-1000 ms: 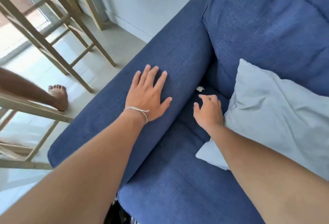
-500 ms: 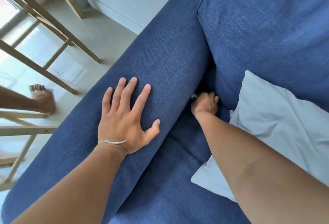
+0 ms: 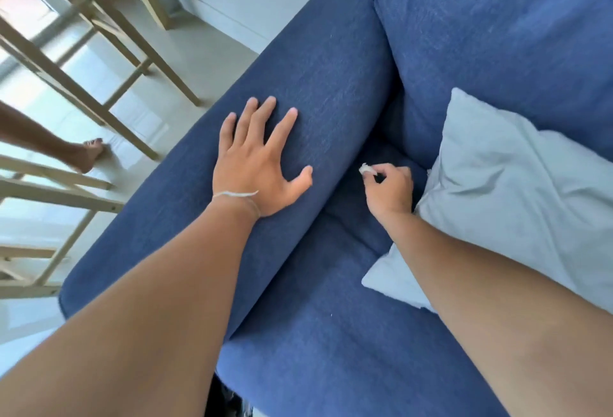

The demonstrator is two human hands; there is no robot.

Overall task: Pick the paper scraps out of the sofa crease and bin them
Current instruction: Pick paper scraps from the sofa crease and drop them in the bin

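Blue fabric covers the sofa (image 3: 331, 333), and one white paper scrap (image 3: 364, 168) is pinched at the fingertips of the right hand (image 3: 389, 189), held just above the crease between the sofa's armrest (image 3: 315, 91) and seat. Two hands show: the left hand (image 3: 257, 164) lies flat on the armrest, fingers spread, a thin band (image 3: 235, 195) at its wrist. One pale pillow (image 3: 517, 197) rests on the seat, touching the right wrist. Beyond the armrest, one bare foot (image 3: 89, 154) stands on the floor (image 3: 185, 55) among wooden frames (image 3: 76, 91).
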